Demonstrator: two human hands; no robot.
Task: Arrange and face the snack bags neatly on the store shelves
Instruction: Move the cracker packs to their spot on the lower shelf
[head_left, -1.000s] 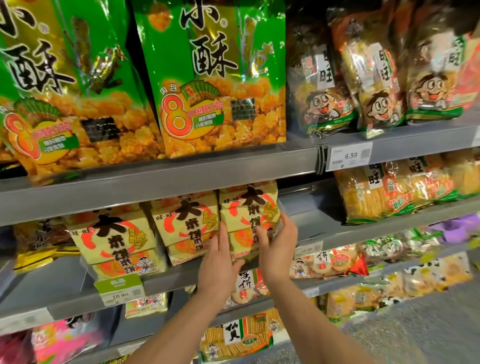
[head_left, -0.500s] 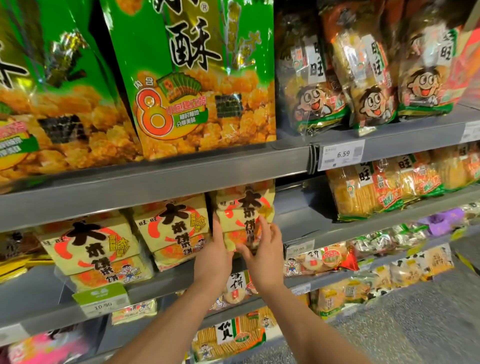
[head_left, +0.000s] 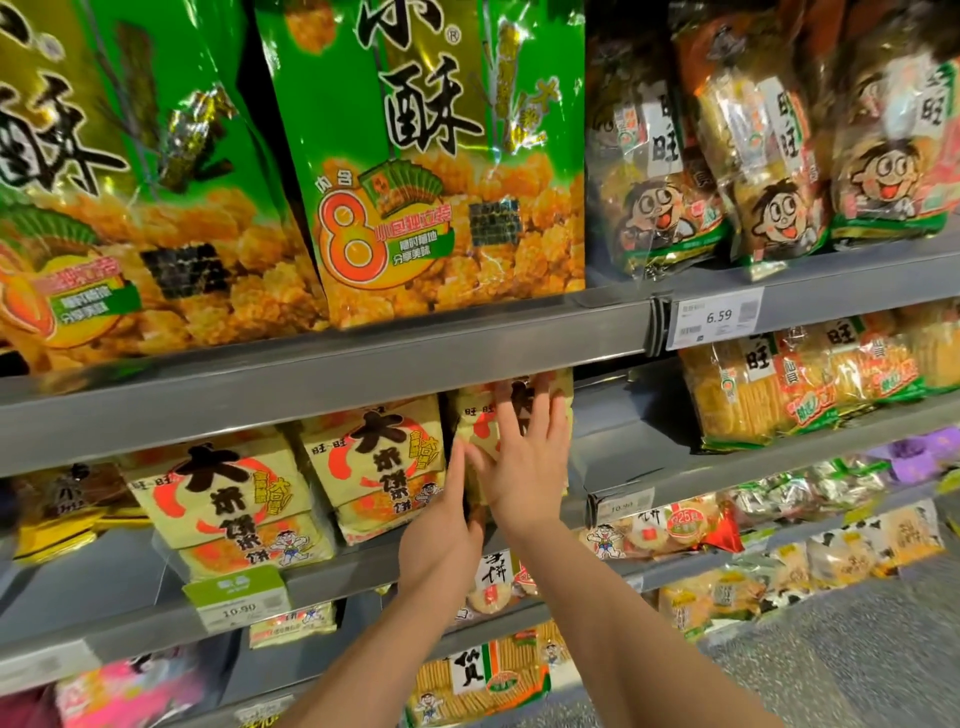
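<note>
Pale-yellow plastic snack bag (head_left: 474, 415) stands on grey metal shelf (head_left: 623, 457), matching bag (head_left: 376, 467) at 9 o'clock. Right hand (head_left: 524, 467) presses its face, fingers spread; left hand (head_left: 441, 530), fingers straight, braces its left edge, probably squaring it.

Warm, fairly bright store light comes from above. Glare streaks the green foil bags (head_left: 426, 156) at the top, and dark shadow sits beneath each shelf edge (head_left: 311, 379). Wide-angle distortion bows the shelf edges toward the corners. The floor (head_left: 831, 649) at lower right looks smeared and soft.
</note>
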